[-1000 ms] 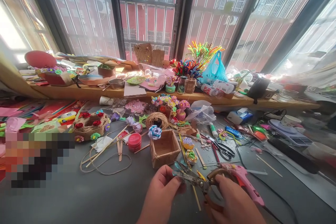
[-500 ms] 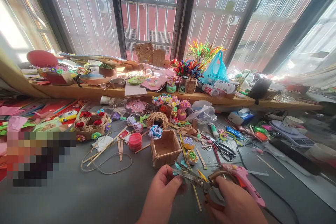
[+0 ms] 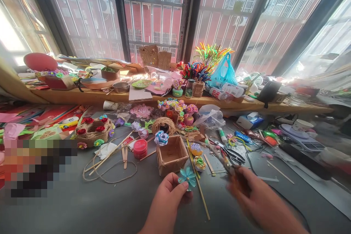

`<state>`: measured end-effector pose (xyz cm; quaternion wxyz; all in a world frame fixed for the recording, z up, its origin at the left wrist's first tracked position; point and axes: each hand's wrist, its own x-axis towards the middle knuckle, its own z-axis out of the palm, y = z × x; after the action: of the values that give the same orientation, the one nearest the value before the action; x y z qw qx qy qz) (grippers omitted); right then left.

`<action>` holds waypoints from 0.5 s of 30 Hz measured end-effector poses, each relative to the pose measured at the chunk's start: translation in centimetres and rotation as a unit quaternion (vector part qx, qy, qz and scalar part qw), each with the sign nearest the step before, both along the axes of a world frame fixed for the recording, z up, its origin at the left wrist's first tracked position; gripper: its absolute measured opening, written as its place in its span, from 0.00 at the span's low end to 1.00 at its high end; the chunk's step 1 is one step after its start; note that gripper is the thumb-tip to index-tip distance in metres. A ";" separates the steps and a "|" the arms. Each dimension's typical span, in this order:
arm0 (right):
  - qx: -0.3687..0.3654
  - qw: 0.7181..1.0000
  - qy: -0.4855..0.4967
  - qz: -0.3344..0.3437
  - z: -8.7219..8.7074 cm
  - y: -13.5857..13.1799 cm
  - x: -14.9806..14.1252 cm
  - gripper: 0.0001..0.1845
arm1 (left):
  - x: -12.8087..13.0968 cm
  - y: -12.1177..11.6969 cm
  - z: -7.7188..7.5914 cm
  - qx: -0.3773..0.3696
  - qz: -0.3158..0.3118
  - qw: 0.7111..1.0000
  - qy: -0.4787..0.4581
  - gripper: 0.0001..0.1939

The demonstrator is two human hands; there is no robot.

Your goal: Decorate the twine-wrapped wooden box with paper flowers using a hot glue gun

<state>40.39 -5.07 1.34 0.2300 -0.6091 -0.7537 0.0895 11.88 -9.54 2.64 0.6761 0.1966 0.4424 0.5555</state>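
My left hand (image 3: 171,197) pinches a teal flower (image 3: 187,177) with rounded petals between thumb and fingers. Off to the right, my right hand (image 3: 251,190) is wrapped round a pair of brown-handled cutters (image 3: 229,168), blurred by motion, blades pointing up and away. An open square brown box (image 3: 172,157) stands just beyond my left hand, with a blue and white flower (image 3: 161,138) at its back left corner. Beside the box lie a yellow-green flower (image 3: 199,163) and a lilac and yellow flower (image 3: 196,149). A thin stick (image 3: 202,197) rests between my hands.
Black-handled scissors (image 3: 234,156) lie beyond my right hand. A red tub (image 3: 140,148), looped twine (image 3: 120,180) and a flower-trimmed basket (image 3: 94,131) are to the left. A digital scale (image 3: 304,140) sits at the right. A crowded ledge (image 3: 164,102) runs below the windows.
The cutters have come away from the teal flower, moving right and up with my right hand. The flower now faces up in my left hand. The pink glue gun is now hidden.
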 end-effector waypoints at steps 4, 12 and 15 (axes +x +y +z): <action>-0.039 0.995 -0.033 -0.082 1.4 6.1 4.8 0.22 | 0.0 0.0 -0.6 -0.037 -0.014 0.998 -0.055 0.25; -0.028 0.988 -0.108 -0.109 1.2 15.1 9.7 0.11 | 0.4 0.2 -0.7 -0.169 -0.049 0.974 -0.143 0.12; -0.025 0.991 -0.097 -0.091 2.0 15.3 8.9 0.12 | 0.2 0.4 -0.3 -0.194 -0.042 0.969 -0.146 0.11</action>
<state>49.34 10.20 3.34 0.1478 -0.6861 -0.7118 0.0272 12.11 -9.18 2.37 0.7814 -0.0028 0.4293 0.4529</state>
